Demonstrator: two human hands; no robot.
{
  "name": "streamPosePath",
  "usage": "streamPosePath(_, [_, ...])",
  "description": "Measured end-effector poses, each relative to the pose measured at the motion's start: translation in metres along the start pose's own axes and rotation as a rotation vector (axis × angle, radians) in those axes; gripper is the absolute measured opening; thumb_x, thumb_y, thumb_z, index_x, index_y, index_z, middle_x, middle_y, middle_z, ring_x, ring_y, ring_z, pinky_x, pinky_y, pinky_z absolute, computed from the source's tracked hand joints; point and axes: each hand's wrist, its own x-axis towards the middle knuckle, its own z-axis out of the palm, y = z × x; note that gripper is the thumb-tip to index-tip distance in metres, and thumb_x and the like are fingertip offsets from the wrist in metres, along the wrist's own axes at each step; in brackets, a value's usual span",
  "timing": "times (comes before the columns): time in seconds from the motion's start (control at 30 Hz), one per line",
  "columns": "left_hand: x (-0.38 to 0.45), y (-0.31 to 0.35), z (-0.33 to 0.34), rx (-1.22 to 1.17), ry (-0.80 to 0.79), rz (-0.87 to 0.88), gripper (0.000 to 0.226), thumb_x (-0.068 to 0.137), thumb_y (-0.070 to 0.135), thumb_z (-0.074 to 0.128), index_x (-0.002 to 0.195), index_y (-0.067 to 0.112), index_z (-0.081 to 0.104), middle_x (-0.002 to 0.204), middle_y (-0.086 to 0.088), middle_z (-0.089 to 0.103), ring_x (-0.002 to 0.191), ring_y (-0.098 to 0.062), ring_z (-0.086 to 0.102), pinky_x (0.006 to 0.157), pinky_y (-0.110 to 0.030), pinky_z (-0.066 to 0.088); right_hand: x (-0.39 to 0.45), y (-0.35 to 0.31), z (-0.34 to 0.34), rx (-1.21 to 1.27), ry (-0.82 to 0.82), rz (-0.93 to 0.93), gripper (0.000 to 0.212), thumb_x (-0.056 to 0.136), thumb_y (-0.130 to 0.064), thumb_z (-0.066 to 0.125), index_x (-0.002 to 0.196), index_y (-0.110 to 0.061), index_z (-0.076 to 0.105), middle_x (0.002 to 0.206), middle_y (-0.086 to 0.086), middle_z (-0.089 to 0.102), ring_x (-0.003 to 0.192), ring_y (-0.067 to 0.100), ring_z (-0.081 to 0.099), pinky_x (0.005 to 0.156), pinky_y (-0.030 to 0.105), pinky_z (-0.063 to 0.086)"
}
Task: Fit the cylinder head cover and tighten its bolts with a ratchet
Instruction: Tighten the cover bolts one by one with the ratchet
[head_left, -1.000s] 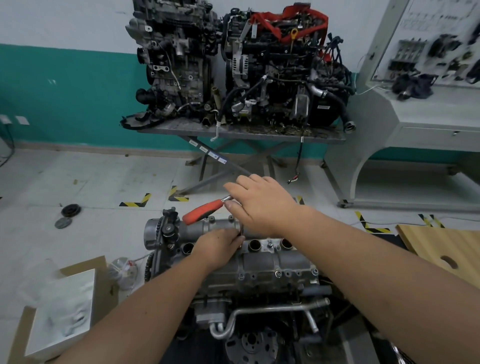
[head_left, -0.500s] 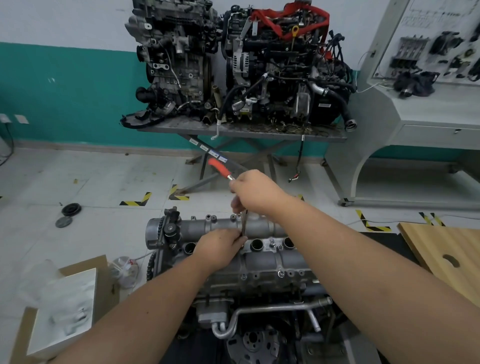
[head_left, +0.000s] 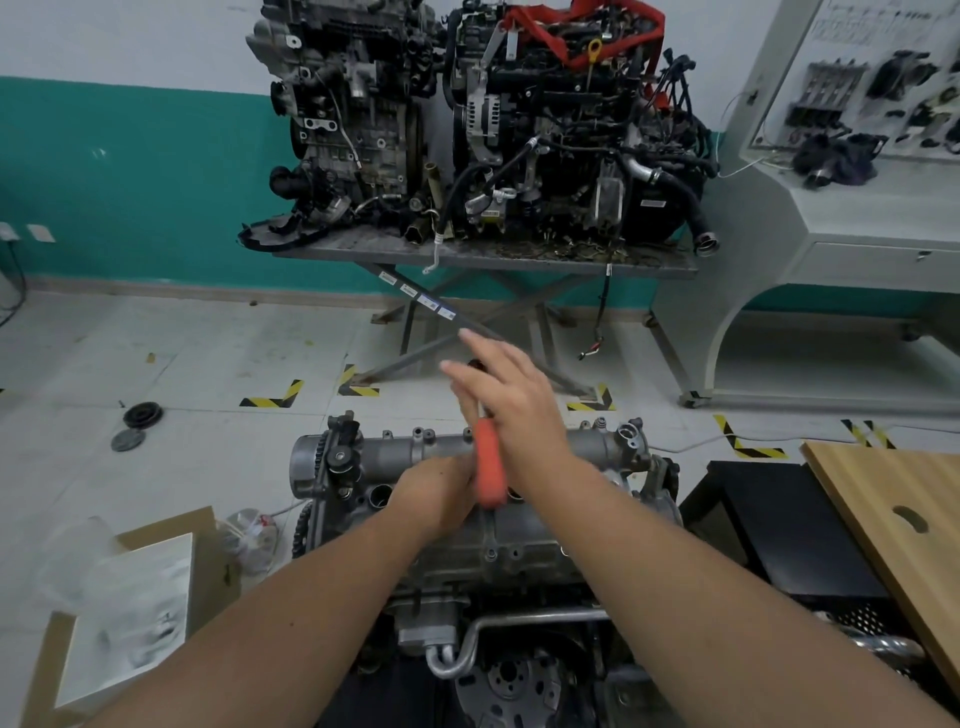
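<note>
Two engines (head_left: 483, 124) on a steel table (head_left: 483, 257) fill the wall beyond the hands, a grey console (head_left: 831, 228) off to the right, a wooden board (head_left: 893, 514) nearer. Bare floor lies left of the hands, past a cardboard box (head_left: 171, 540). Beneath them sits the cylinder head cover (head_left: 395, 454). The right hand (head_left: 514, 405), fingers extended, steadies the orange-handled ratchet (head_left: 489, 467); the left hand (head_left: 434, 493) curls at its base, grip hidden.
</note>
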Motion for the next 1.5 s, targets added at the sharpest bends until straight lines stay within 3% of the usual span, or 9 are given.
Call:
streamPosePath(0.07, [0.001, 0.002, -0.001, -0.003, 0.028, 0.08, 0.036, 0.107, 0.035, 0.037, 0.128, 0.017, 0.06, 0.132, -0.005, 0.062, 0.122, -0.024, 0.056, 0.097, -0.032, 0.042, 0.006, -0.001, -0.004, -0.247, -0.07, -0.195, 0.031, 0.079, -0.001, 0.065, 0.105, -0.015, 0.075, 0.116, 0.005, 0.07, 0.109, 0.03, 0.063, 0.091, 0.042, 0.047])
streamPosePath(0.17, [-0.001, 0.004, -0.003, 0.063, -0.007, 0.048, 0.031, 0.107, 0.039, 0.036, 0.106, 0.02, 0.06, 0.105, -0.003, 0.068, 0.093, -0.021, 0.062, 0.066, -0.031, 0.04, 0.015, -0.007, -0.013, -0.41, -0.237, -0.255, 0.026, 0.075, -0.002, 0.069, 0.097, -0.014, 0.073, 0.093, 0.002, 0.067, 0.086, 0.029, 0.062, 0.079, 0.039, 0.048])
streamPosePath(0.43, [-0.002, 0.001, -0.001, 0.096, -0.028, -0.005, 0.035, 0.106, 0.044, 0.034, 0.124, 0.023, 0.055, 0.122, -0.005, 0.065, 0.112, -0.027, 0.061, 0.085, -0.036, 0.048, 0.028, -0.015, -0.029, -0.503, -0.483, -0.204, 0.045, 0.098, -0.044, 0.033, 0.125, -0.017, 0.056, 0.108, 0.0, 0.057, 0.098, 0.023, 0.052, 0.082, 0.038, 0.036])
streamPosePath(0.6, [-0.001, -0.001, 0.0, 0.078, -0.038, -0.006, 0.033, 0.105, 0.049, 0.036, 0.106, 0.023, 0.058, 0.109, -0.003, 0.068, 0.102, -0.025, 0.062, 0.073, -0.034, 0.044, 0.048, -0.014, -0.034, -0.449, -0.672, -0.04, 0.037, 0.105, -0.046, 0.026, 0.103, -0.021, 0.053, 0.097, -0.002, 0.054, 0.086, 0.02, 0.049, 0.069, 0.034, 0.034])
streamPosePath(0.8, [-0.004, 0.0, -0.002, 0.077, -0.005, 0.013, 0.034, 0.102, 0.05, 0.04, 0.096, 0.024, 0.062, 0.1, -0.001, 0.069, 0.094, -0.023, 0.064, 0.066, -0.032, 0.04, 0.053, -0.018, -0.037, 0.395, -0.63, 0.764, 0.025, 0.102, -0.026, 0.042, 0.093, -0.01, 0.059, 0.072, 0.006, 0.074, 0.068, 0.018, 0.073, 0.067, 0.032, 0.048])
streamPosePath(1.0, [-0.004, 0.0, -0.002, 0.08, -0.034, 0.0, 0.033, 0.102, 0.051, 0.037, 0.084, 0.028, 0.051, 0.093, 0.0, 0.068, 0.089, -0.024, 0.064, 0.065, -0.034, 0.043, 0.028, -0.02, -0.016, 1.414, 0.022, 1.256, 0.015, 0.097, -0.009, 0.053, 0.083, -0.016, 0.051, 0.066, -0.002, 0.069, 0.074, 0.016, 0.072, 0.061, 0.022, 0.043])
streamPosePath(1.17, [-0.003, 0.001, -0.003, 0.083, -0.028, -0.025, 0.037, 0.105, 0.044, 0.038, 0.094, 0.017, 0.059, 0.098, -0.004, 0.069, 0.091, -0.025, 0.064, 0.064, -0.033, 0.039, 0.014, -0.027, 0.001, 1.085, 0.172, 1.006, 0.012, 0.098, -0.035, 0.059, 0.093, -0.038, 0.069, 0.104, -0.013, 0.073, 0.097, 0.001, 0.067, 0.068, 0.014, 0.046])
streamPosePath(1.3, [-0.007, 0.008, -0.006, -0.003, 0.041, 0.057, 0.027, 0.107, 0.022, 0.04, 0.119, 0.011, 0.061, 0.128, -0.005, 0.064, 0.106, -0.016, 0.062, 0.079, -0.025, 0.047, -0.002, -0.016, 0.006, 0.218, 0.047, 0.234, 0.033, 0.092, -0.007, 0.063, 0.122, -0.021, 0.07, 0.136, 0.001, 0.061, 0.126, 0.015, 0.055, 0.101, 0.029, 0.043])
streamPosePath(1.5, [-0.003, 0.004, -0.004, 0.105, 0.028, 0.043, 0.029, 0.106, 0.033, 0.036, 0.106, 0.016, 0.058, 0.112, -0.009, 0.069, 0.093, -0.024, 0.061, 0.064, -0.027, 0.035, 0.017, -0.017, -0.014, -0.445, -0.232, -0.254, 0.017, 0.082, -0.011, 0.066, 0.098, -0.012, 0.07, 0.088, 0.005, 0.066, 0.084, 0.029, 0.063, 0.087, 0.044, 0.048])
